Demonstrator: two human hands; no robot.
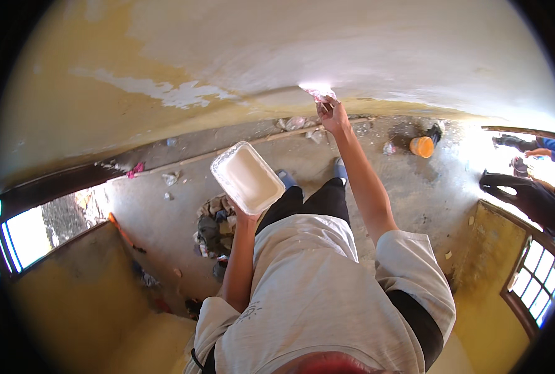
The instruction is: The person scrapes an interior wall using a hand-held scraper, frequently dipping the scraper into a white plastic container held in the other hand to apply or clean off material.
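My left hand [245,210] holds a white rectangular tub [248,178] from beneath. Pale, smooth material lies inside it, with smears along the rim. In my raised right hand [332,114] is a thin, flat piece with red-and-white marks [321,93], pinched by the fingers and against the wall. What it is made of cannot be told. The wall [268,51] is coated whitish over much of its surface, with yellow paint showing at the left and along the bottom.
An orange bucket [422,147] stands on the floor near the wall. A heap of rubble and bags [215,229] lies beyond my left forearm. Plastic scraps [293,123] lie along the wall's foot. People [520,187] are at the doorway on the right.
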